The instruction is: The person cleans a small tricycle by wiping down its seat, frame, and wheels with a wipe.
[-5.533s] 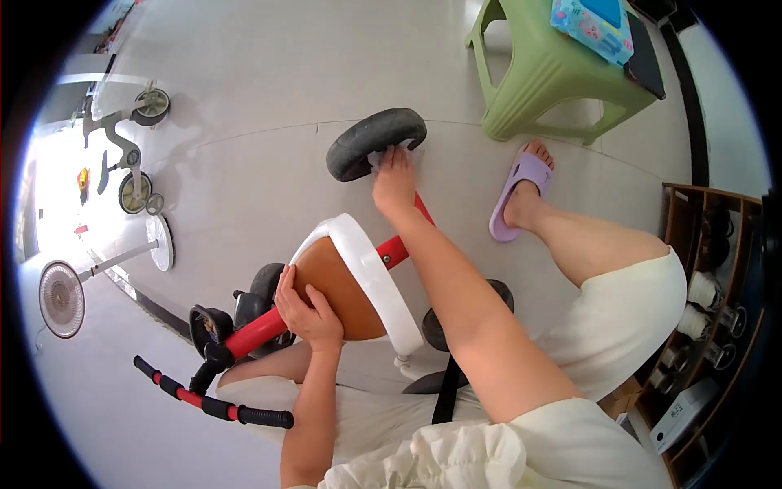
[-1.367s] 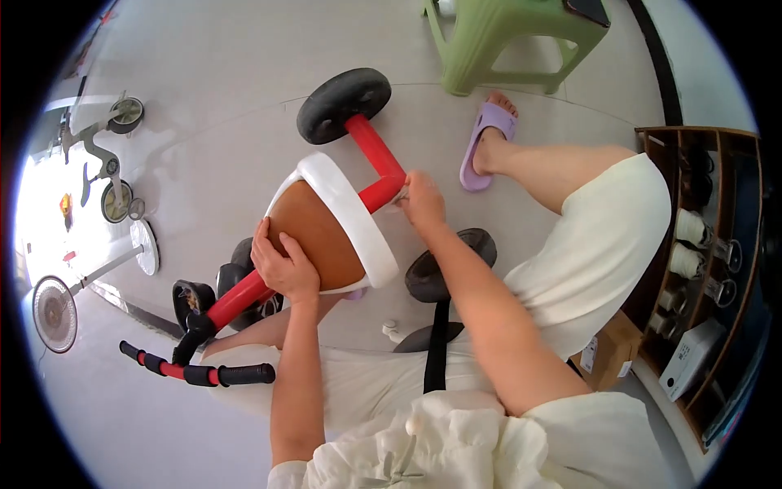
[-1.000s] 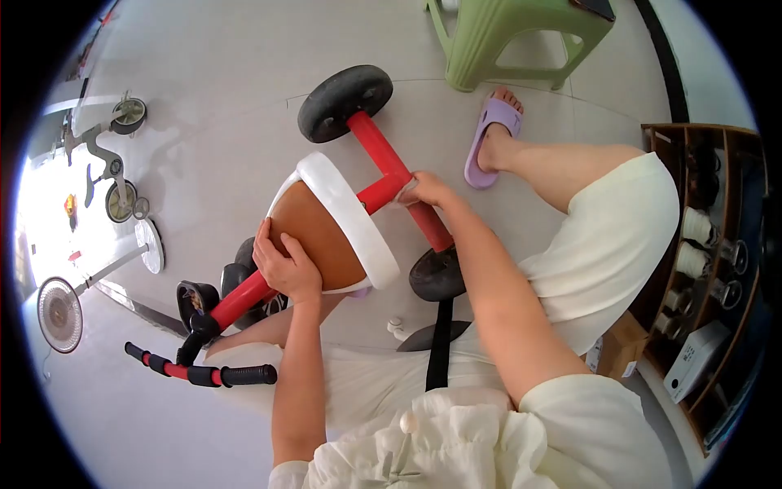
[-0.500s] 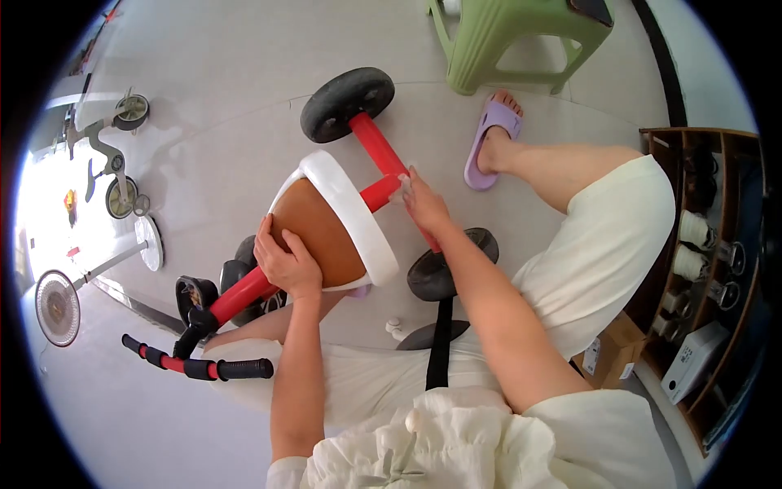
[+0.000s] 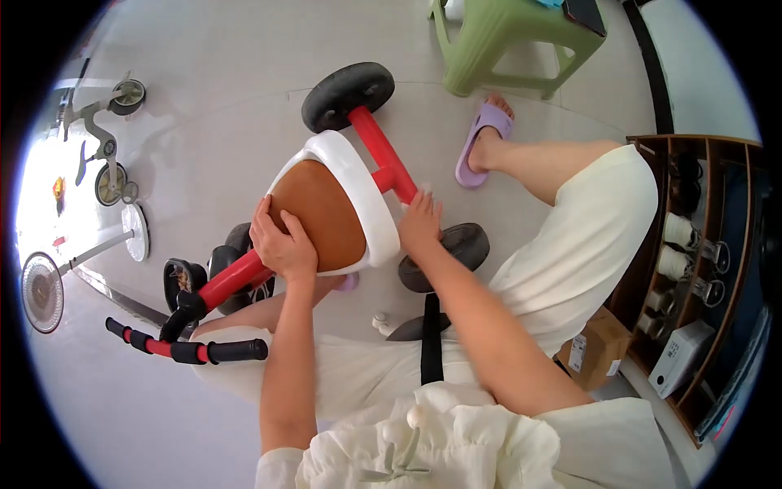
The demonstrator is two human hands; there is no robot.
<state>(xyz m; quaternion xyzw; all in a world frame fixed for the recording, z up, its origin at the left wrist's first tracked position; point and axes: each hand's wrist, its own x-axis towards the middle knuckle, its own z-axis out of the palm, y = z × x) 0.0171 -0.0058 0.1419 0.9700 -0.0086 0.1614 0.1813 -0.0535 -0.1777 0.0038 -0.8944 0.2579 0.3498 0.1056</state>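
Observation:
A child's tricycle lies tilted before me, with a red frame (image 5: 380,147), a brown seat (image 5: 319,216) and a white seat rim (image 5: 376,208). My left hand (image 5: 283,244) grips the narrow end of the seat, its fingers along the edge and thumb apart. At the red rear bar, my right hand (image 5: 421,224) is closed, with a bit of white tissue just showing at the fingertips. One black rear wheel (image 5: 349,94) is beyond the bar; the other wheel (image 5: 464,254) is partly behind my right forearm. The handlebar (image 5: 187,350) with black grips points toward the lower left.
A green plastic stool (image 5: 509,49) stands at the top. On the right is a wooden shoe rack (image 5: 692,143) beside a cardboard box (image 5: 599,346). A small grey bike (image 5: 106,147) and a standing fan (image 5: 45,292) are at the left. Dark shoes (image 5: 183,281) lie near the handlebar.
My right hand has slid down the red bar, away from the middle joint. The left hand stays on the seat. The whole view has shifted slightly.

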